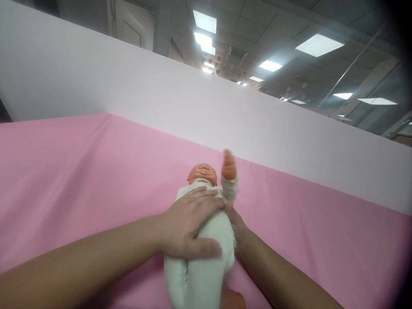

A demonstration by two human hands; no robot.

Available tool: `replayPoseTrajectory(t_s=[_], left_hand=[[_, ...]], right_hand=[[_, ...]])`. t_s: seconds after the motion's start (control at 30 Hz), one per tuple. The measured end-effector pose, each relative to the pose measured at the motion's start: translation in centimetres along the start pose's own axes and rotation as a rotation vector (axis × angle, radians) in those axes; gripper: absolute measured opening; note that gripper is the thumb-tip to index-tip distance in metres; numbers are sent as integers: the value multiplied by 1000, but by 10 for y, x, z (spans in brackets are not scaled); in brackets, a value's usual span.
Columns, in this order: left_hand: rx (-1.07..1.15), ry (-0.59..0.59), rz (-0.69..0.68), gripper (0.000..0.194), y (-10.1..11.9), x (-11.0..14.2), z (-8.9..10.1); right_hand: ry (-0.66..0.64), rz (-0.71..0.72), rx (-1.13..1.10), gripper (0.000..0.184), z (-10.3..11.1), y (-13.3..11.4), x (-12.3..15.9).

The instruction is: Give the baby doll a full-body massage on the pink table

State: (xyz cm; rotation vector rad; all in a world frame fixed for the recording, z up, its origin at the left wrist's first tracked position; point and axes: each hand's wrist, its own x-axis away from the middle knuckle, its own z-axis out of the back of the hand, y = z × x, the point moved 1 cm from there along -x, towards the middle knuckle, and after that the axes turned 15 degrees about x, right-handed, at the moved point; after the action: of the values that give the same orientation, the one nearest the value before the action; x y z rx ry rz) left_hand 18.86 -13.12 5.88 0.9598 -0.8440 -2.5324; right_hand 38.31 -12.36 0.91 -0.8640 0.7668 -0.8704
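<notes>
A baby doll (209,227) in white clothes lies on its back on a pink surface, its head (203,172) away from me. My left hand (193,227) lies flat across the doll's chest and belly, fingers stretched out and thumb spread. At the doll's right-hand side in the picture, my right hand (236,227) grips its body just below the raised arm. The thumb shows near the sleeve; the other fingers are hidden by the doll. The doll's raised arm (229,171) points upward and is slightly blurred. A bare doll foot (233,299) shows at the bottom edge.
Pink covering (135,171) spreads under and around the doll, with some creases. Behind it runs a low white wall (161,94), which meets another white panel at the left. Beyond the wall are a door (133,25) and lit ceiling panels (318,45).
</notes>
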Motion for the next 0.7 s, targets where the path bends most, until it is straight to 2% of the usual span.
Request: replayPoseTrajectory(t_s=[0.07,0.13,0.17,0.23,0.3,0.37,0.43,0.53,0.6,0.7], left_hand=[[36,32,48,98,-1,2,0],[68,58,86,94,-6,3,0],[58,90,116,86,-8,3,0],[-26,225,195,66,-14,1,2],[-136,395,299,44,-20,-2,8],[-203,481,430,34,-27,-3,20],[-208,438,594,46,-35,-2,34],[-31,224,795,64,-45,4,50],[269,60,798,64,-48,8,49],[851,-119,621,58,-45,7,33]], right_hand=[[-109,-132,-278,81,-1,0,2],[-174,-237,-427,68,1,-2,2],[-186,-280,-471,61,2,-3,3],[-167,-328,-530,52,5,-5,3],[-120,-339,-548,51,7,-5,3],[-56,-323,-532,56,9,-3,4],[3,-308,-504,59,10,-1,6],[81,-295,-466,59,16,-2,11],[124,-278,-407,61,23,-4,16],[147,-233,-287,66,35,-7,25]])
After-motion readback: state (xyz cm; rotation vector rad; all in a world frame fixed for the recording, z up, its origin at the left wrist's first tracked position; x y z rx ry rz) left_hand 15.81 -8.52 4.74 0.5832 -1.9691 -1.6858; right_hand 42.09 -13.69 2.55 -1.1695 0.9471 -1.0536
